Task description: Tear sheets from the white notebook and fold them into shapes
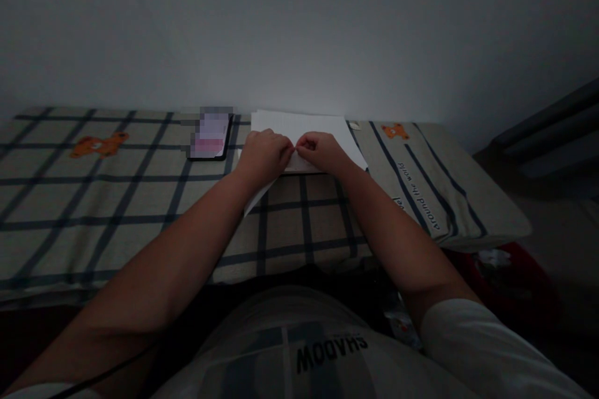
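A white sheet of paper (299, 126) lies on a checked bedspread (116, 199) near the wall. My left hand (262, 156) and my right hand (322, 151) rest on its near edge, knuckles up, fingertips meeting in the middle. Both hands are closed in a pinch on the paper where it looks folded. A folded corner of the paper pokes out under my left wrist.
A phone (211, 134) with a lit screen lies just left of the paper. A pillow (435, 187) with printed words sits to the right. A red object (515, 280) is on the floor at the right. A plain wall stands behind the bed.
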